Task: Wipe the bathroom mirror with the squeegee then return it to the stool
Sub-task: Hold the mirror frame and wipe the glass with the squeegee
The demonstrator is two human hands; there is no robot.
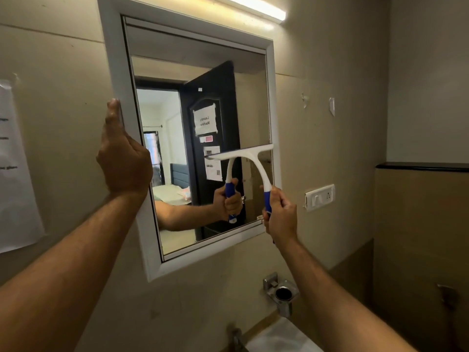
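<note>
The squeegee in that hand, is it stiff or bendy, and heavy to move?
The squeegee looks like thin moulded plastic, so probably stiff and light; the right hand manages it alone. Its blue grip section likely resists slipping. The blade edge against the mirror is probably flexible.

left hand [121, 158] blocking mirror [203, 102] left edge
</note>
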